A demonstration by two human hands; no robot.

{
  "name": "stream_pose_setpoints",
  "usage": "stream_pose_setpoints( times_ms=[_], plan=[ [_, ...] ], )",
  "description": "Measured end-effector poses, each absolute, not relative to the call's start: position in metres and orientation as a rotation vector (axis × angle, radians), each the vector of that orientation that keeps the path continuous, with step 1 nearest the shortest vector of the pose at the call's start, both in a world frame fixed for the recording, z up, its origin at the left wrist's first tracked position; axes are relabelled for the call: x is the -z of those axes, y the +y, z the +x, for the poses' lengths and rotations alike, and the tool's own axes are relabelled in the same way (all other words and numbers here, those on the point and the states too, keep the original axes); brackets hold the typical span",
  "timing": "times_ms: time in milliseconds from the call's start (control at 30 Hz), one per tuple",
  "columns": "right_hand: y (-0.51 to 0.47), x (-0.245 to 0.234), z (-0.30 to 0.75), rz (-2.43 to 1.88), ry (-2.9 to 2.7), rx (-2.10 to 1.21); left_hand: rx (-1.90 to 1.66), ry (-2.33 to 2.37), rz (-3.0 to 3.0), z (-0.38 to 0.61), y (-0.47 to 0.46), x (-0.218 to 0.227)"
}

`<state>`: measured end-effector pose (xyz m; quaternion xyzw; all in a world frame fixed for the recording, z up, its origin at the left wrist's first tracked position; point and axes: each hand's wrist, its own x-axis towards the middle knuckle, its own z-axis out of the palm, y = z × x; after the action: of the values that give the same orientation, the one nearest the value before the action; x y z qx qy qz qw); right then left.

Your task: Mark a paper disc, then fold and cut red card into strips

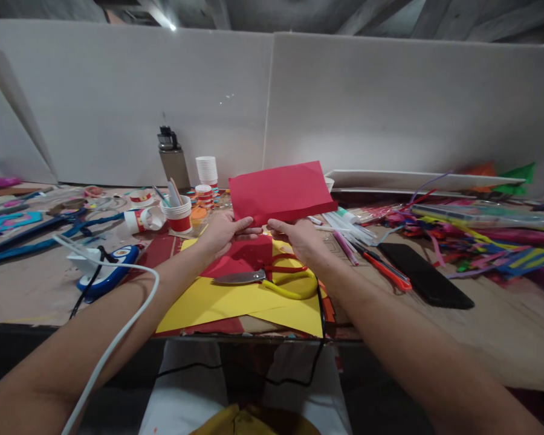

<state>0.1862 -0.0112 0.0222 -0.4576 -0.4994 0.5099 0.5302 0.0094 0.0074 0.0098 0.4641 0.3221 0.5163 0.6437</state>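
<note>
A red sheet of paper [281,191] is held upright above the table by its lower edge. My left hand [222,232] pinches that edge on the left, and my right hand [299,237] pinches it close beside, on the right. Under the hands lie yellow paper sheets [236,302] and more red paper [242,257]. On top of them rest scissors [272,281] with yellow and red handles, blades pointing left.
A red-and-white paper cup with tools [178,214], a cup stack [207,171] and a bottle [172,158] stand behind. A glue gun [102,272] with a white cable lies left. A black phone [424,275], an orange cutter [385,269] and coloured strips [494,241] lie right.
</note>
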Motion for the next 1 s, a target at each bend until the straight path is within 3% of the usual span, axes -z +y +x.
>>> stream_pose_setpoints(
  times_ms=[1000],
  plan=[
    [0.011, -0.027, 0.213, -0.949, -1.047, -1.170, -1.278, 0.847, 1.021, -0.001, 0.016, -0.010]
  ],
)
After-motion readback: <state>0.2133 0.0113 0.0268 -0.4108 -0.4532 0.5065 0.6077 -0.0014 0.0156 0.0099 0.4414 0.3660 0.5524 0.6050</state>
